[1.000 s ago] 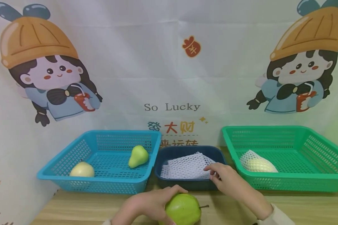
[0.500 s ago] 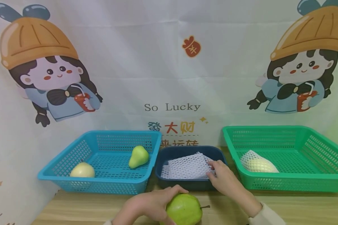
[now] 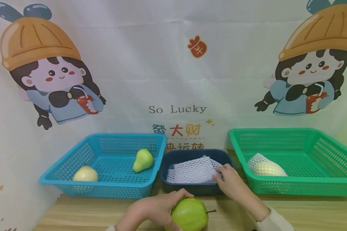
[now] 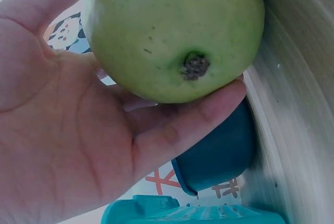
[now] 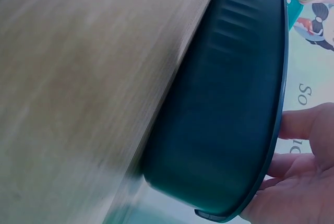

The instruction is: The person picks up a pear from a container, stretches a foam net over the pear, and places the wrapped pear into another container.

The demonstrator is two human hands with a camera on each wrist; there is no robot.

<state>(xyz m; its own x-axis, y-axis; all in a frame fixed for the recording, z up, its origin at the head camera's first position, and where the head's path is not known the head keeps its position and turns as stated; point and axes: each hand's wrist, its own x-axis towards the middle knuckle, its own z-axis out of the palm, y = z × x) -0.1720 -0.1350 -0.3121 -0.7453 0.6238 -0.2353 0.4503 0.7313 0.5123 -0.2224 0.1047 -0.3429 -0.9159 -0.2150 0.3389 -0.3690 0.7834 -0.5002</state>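
Note:
A large green pear [image 3: 190, 214] with a dark stem is near the table's front edge. My left hand [image 3: 159, 210] grips it from the left, thumb and fingers spread around it. The left wrist view shows the pear's dark blossom end beside the palm. White foam fruit nets [image 3: 191, 170] lie in a navy bin [image 3: 191, 189] at the centre. My right hand [image 3: 232, 183] reaches over the bin's right front rim, bent fingers touching the nets' right end. Whether they pinch a net cannot be told. In the right wrist view, the bin's wall hides the fingertips.
At left, a blue basket [image 3: 104, 184] holds a pale yellow round fruit [image 3: 85, 174] and a smaller green pear [image 3: 143, 160]. A green basket [image 3: 300, 186] at right holds a pale fruit in a foam net [image 3: 266, 166]. Behind hangs a printed cloth [image 3: 173, 64].
My right hand has reached slightly further into the bin, its thumb and fingers drawing closer together at the nets. My left hand and the green pear stay in place.

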